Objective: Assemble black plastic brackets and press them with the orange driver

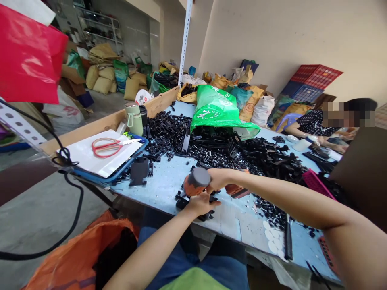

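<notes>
My right hand (217, 179) is closed around the handle of an orange and grey cordless drill (193, 183), held upright over the near table edge. The drill's orange battery end (237, 190) shows past my right wrist. Just below, my left hand (202, 203) grips a black plastic part (182, 202) on the table, close under the drill. The drill's tip and most of the left fingers are hidden. Beyond the hands lies a heap of small screws and black pieces (223, 157). A flat black plate (139, 172) rests to the left.
Red-handled scissors (105, 147) lie on white paper in a blue tray (113, 177). A green bottle (134, 119) and a green bag (216, 106) stand farther back. A hammer-like tool (288, 237) lies right. Another person (314, 121) sits at the far right. An orange sack (75, 249) is below left.
</notes>
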{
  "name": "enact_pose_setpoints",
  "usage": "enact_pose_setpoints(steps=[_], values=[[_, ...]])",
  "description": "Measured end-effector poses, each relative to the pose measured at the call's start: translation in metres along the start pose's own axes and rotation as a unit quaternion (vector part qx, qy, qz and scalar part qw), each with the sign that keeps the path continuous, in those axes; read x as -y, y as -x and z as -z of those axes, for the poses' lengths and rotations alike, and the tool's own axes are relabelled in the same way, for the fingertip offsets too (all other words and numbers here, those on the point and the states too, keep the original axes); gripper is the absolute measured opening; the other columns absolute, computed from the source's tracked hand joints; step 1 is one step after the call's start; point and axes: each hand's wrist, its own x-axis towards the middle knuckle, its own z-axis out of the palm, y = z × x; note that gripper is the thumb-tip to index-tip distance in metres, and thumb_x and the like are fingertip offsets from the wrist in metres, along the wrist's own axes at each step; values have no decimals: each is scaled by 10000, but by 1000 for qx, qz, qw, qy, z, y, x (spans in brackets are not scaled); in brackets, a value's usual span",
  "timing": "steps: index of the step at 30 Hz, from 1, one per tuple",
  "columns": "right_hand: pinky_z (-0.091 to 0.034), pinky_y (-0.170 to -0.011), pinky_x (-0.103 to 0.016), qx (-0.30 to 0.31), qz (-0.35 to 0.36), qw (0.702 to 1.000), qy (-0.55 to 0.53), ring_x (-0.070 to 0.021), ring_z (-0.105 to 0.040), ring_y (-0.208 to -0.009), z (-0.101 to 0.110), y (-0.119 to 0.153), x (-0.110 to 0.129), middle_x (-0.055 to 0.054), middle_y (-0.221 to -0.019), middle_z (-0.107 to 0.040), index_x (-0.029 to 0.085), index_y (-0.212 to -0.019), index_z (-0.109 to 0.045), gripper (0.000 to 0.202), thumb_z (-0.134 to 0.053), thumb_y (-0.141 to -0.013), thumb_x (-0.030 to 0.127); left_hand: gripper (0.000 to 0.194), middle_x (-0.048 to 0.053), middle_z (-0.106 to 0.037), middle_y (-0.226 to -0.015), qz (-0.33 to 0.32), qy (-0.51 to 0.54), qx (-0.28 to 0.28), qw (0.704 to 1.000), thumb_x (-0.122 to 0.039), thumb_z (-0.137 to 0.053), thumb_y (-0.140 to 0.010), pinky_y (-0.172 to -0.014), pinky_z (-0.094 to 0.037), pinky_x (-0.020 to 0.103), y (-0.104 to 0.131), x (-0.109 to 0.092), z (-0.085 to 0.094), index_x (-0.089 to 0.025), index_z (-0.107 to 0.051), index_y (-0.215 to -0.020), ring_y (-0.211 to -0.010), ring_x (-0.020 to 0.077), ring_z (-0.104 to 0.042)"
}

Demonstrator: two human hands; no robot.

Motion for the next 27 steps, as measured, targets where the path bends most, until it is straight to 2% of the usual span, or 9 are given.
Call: enact_pose_setpoints(steps=[3,6,9,12,16,19,24,27], values=[[-404,-444,-189,-63,-61,990,-114,-114,-523,-498,20,10,-53,7,-590,-586,129,-832,-640,273,-637,-575,219,774,161,-361,-1399,-19,-56,-38,998,-661,-265,-821,-1065,-184,483,-24,13,10,-124,-269,-1378,-1304,315,-276],[-389,-417,-198,-99,-131,977,-137,-107,-484,-438,40,13,-98,27,-497,-518,114,-817,-621,230,-586,-605,198,656,127,-294,-1446,-32,-109,-48,992,-559,-250,-872,-1094,-4,499,-60,31,22,-137,-302,-1372,-1358,270,-153],[-394,-410,-213,-97,-173,971,-133,-117,-485,-427,49,10,-131,23,-478,-507,103,-785,-615,212,-580,-598,197,585,75,-289,-1455,-41,-119,-33,991,-511,-265,-885,-1079,50,532,-87,45,25,-199,-301,-1378,-1363,243,-148],[-403,-412,-220,-85,-197,968,-128,-122,-495,-429,46,4,-152,18,-487,-518,109,-728,-611,185,-606,-564,193,570,57,-299,-1451,-39,-133,-27,990,-508,-265,-885,-1054,91,572,-93,52,17,-235,-287,-1385,-1368,239,-134],[-410,-417,-219,-60,-194,971,-123,-125,-515,-442,34,-3,-168,21,-523,-542,136,-705,-604,166,-595,-544,173,577,37,-263,-1465,-36,-145,-28,988,-517,-259,-883,-1046,127,569,-89,54,8,-258,-251,-1398,-1378,229,-75],[-395,-406,-222,-52,-190,974,-109,-132,-512,-433,27,-6,-171,25,-495,-519,139,-701,-595,159,-564,-548,170,582,32,-251,-1470,-34,-147,-25,988,-526,-256,-881,-1043,128,574,-89,54,8,-265,-242,-1400,-1380,230,-50],[-369,-399,-235,-65,-192,977,-61,-154,-516,-446,24,3,-162,-12,-487,-529,122,-637,-594,136,-578,-536,211,580,52,-258,-1468,-35,-149,-21,988,-513,-256,-884,-1043,108,585,-90,53,11,-244,-253,-1398,-1379,237,-52],[-383,-412,-230,-63,-180,980,-54,-154,-535,-471,21,11,-151,-22,-538,-564,130,-662,-607,168,-589,-539,243,582,55,-256,-1469,-34,-149,-22,988,-505,-275,-881,-1046,99,586,-89,51,12,-239,-254,-1398,-1379,244,-50]])
